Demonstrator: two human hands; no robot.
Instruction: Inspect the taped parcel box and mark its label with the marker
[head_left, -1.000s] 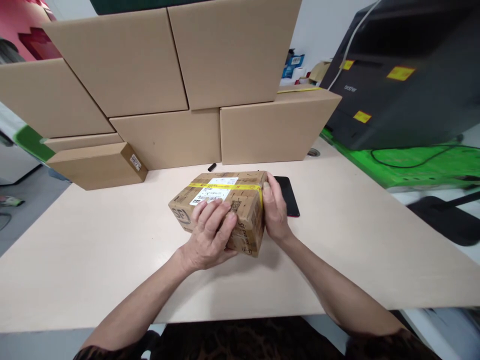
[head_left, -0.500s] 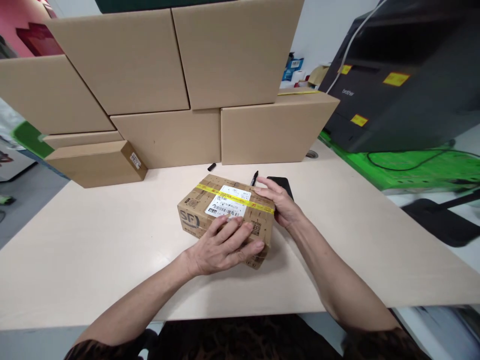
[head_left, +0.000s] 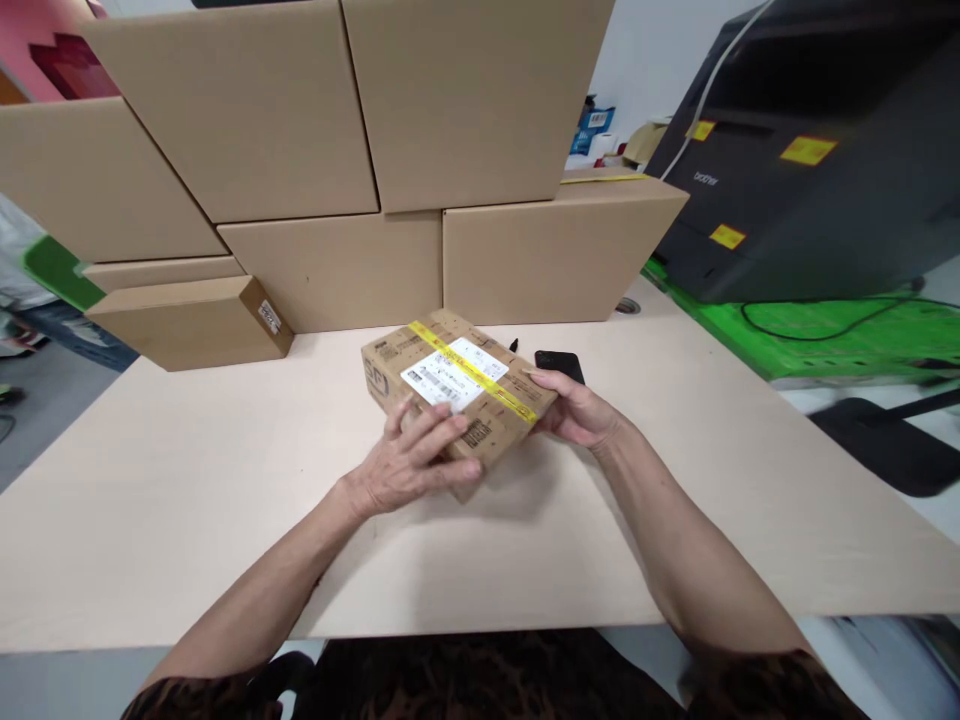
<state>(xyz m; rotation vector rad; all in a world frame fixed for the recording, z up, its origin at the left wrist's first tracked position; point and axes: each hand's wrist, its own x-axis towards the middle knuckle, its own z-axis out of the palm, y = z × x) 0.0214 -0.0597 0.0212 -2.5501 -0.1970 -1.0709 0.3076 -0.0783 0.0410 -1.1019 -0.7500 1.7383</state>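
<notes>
A small cardboard parcel (head_left: 420, 352) with a white label and a yellow tape strip is tilted above the pale table (head_left: 150, 500), its near end raised. My left hand (head_left: 409, 462) grips its near side, fingers over the top edge. My right hand (head_left: 581, 412) cups its right end from below. A black phone (head_left: 559, 362) and a black marker (head_left: 513, 345) lie just behind the parcel.
Several large plain cardboard boxes (head_left: 330, 170) are stacked along the table's far edge, with a flatter box (head_left: 184, 320) at left. A black printer (head_left: 817, 150) stands on a green surface (head_left: 825, 335) at right. A black chair base (head_left: 885, 440) is right of the table.
The parcel has turned and lifted off the table, moving slightly away from me. My right hand slid from its side to under its right end. The marker cap is now hidden behind it.
</notes>
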